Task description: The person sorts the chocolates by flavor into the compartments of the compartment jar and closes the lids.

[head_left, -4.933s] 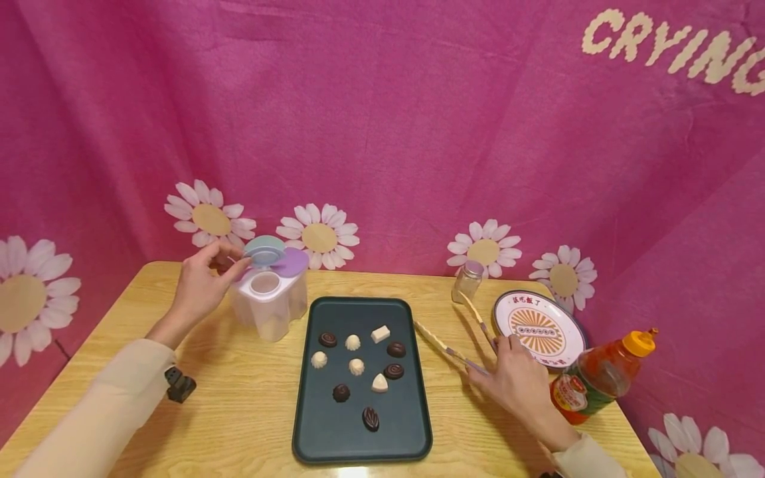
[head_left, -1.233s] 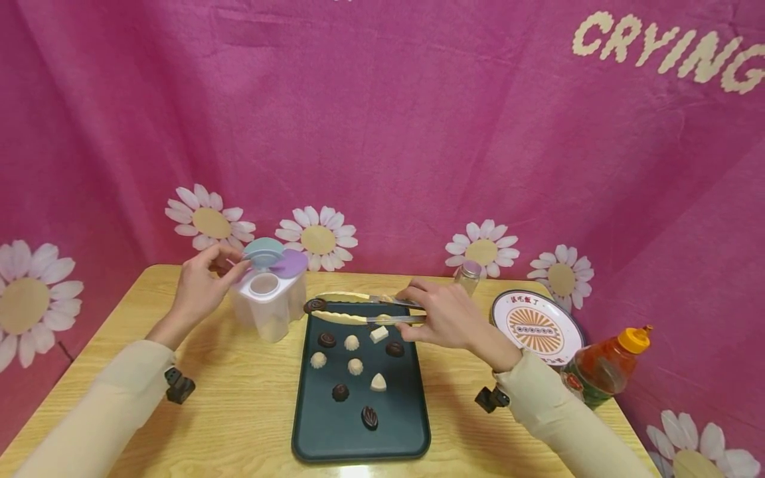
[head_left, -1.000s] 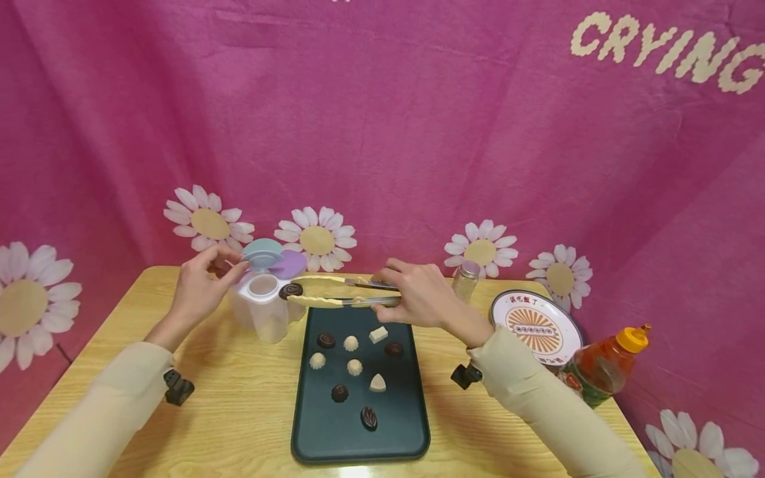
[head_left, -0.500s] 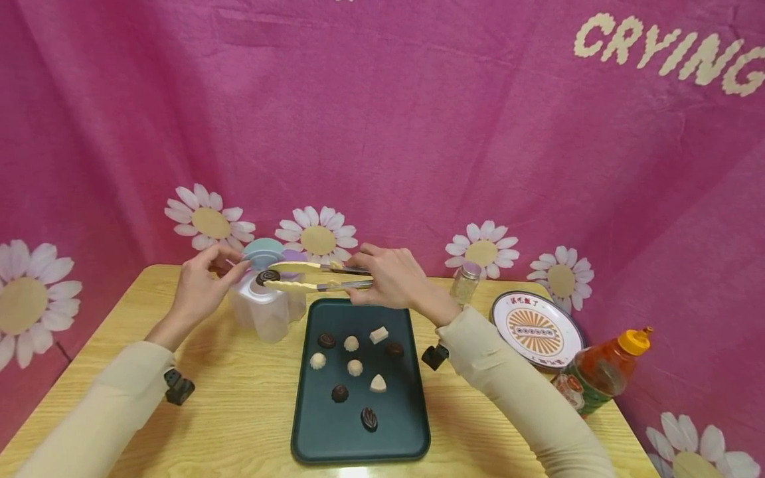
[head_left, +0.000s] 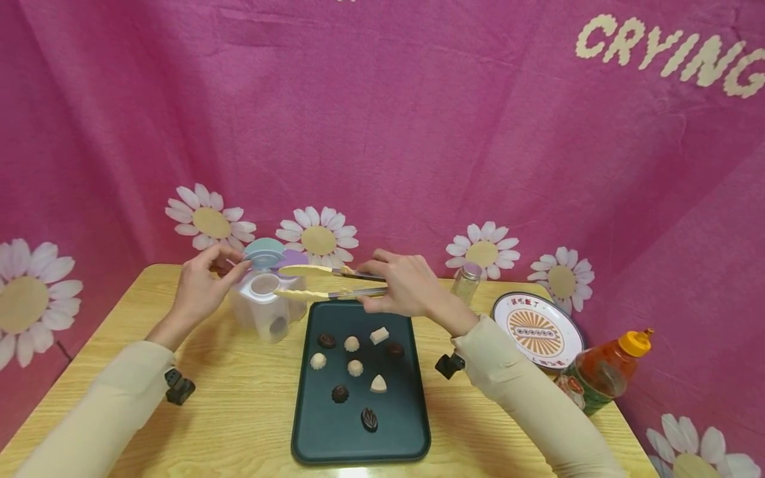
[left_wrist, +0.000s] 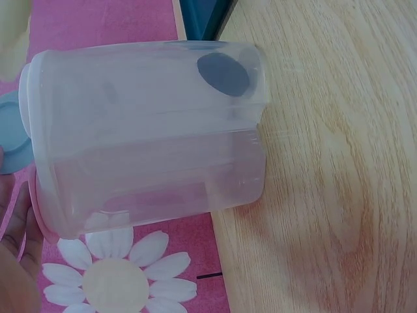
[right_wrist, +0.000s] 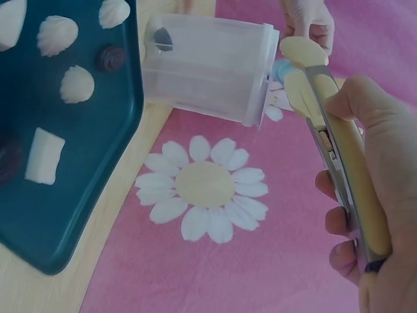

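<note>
My left hand (head_left: 206,280) pinches the raised pale-green lid (head_left: 265,249) of a translucent container (head_left: 251,312) at the table's back left. A dark chocolate (left_wrist: 223,74) lies at the bottom of the container, seen through its wall. In my right hand (head_left: 403,284) I grip a pair of tongs (right_wrist: 342,153) with cream-coloured tips. The tongs' tips are spread with nothing between them, just right of the container's round opening (head_left: 263,284). Below them a dark green tray (head_left: 335,441) bears several white and dark chocolates (head_left: 369,419).
At the right lie a white patterned plate (head_left: 538,330) and a red sauce bottle (head_left: 606,372) with a yellow cap. A small glass jar (head_left: 466,282) stands behind my right forearm. A pink flowered cloth (head_left: 382,133) hangs behind the wooden table (head_left: 227,411).
My right hand brought a dark chocolate in the tongs leftward to the container's opening. The chocolate dropped inside, and the tongs spread and drew back slightly right. My left hand stayed on the lid.
</note>
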`<state>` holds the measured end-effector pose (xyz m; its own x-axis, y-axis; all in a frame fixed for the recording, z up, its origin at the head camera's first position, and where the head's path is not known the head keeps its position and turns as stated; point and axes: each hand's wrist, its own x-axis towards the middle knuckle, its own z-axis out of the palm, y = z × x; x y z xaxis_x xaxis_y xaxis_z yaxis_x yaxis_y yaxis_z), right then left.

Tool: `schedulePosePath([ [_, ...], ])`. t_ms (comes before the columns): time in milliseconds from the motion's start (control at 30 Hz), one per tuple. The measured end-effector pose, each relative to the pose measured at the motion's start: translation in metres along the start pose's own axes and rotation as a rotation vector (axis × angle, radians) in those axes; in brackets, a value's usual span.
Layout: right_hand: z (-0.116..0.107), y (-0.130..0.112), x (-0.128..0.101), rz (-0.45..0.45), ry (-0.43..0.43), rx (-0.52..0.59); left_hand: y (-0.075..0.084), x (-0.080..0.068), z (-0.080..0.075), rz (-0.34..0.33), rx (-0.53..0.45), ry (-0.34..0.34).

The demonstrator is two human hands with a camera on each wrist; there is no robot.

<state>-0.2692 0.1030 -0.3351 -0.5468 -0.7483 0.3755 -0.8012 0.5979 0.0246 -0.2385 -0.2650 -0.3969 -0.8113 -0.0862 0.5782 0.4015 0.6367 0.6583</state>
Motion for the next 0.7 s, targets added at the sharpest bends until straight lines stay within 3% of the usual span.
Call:
schedulePosePath([
  [700,-0.015,0.011,-0.142,0.072,0.044,-0.016,0.0,-0.002,0.0,-0.026,0.014,-0.012],
])
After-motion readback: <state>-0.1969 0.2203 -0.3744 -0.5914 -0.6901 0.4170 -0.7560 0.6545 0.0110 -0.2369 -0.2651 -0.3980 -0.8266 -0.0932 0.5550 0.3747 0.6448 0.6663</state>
